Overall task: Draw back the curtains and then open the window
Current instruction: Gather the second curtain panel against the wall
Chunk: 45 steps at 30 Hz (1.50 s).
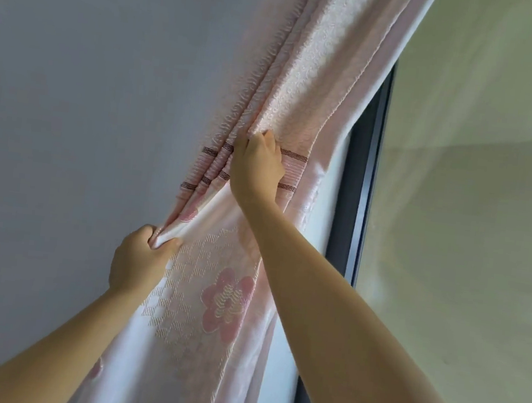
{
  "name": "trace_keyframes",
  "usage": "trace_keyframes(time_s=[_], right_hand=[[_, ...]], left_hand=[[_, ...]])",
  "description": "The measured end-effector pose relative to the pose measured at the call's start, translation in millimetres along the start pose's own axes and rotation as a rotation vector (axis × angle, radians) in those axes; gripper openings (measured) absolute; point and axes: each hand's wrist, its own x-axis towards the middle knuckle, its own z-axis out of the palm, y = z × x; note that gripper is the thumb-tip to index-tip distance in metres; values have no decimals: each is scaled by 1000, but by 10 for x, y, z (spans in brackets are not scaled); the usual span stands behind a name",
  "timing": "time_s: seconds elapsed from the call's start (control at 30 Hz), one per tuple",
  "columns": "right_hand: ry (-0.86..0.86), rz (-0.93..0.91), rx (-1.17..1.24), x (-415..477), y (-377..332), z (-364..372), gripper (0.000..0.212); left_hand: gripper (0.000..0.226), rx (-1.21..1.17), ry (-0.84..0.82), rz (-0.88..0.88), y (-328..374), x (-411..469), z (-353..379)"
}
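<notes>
A pink curtain [307, 74] with a flower pattern hangs bunched in folds against the wall, left of the window. My left hand [140, 258] is clenched on a gathered fold at the curtain's left edge. Higher up, my right hand [256, 167] grips the folds near the dark stripes. The window [469, 222] fills the right side, with a dark frame [359, 191] and frosted-looking glass. No window handle is in view.
A plain grey-white wall [90, 84] takes up the left half of the view. The curtain's lower part [204, 342] hangs loose between my forearms and covers the frame's lower left edge.
</notes>
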Motion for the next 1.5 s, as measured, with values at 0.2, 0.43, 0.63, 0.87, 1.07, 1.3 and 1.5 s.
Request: trace_keyframes(time_s=[0.2,0.43,0.63,0.87,1.07,1.3,1.5], right_hand=[[-19,-10,23,120,4,595,28],[-28,46,8,205,29,996,40],[-13,99,-106,291,-106,1306,38],[0,141,-172,400,-193,1748,29],[-12,126,-175,504,-269,2111,25],[-12,51,-119,670,-236,2535,34],[-13,-26,36,796,-356,3082,40]], left_hand=[[47,13,27,-21,-480,406,9],[47,-4,-53,-19,-792,720,64],[49,-25,-196,-26,-962,1108,2],[44,-21,-277,-21,-1307,1484,-70],[49,-2,-258,-9,-1527,1754,-164],[47,65,-190,19,-1793,2060,-259],[46,164,-84,31,-2011,2385,-549]])
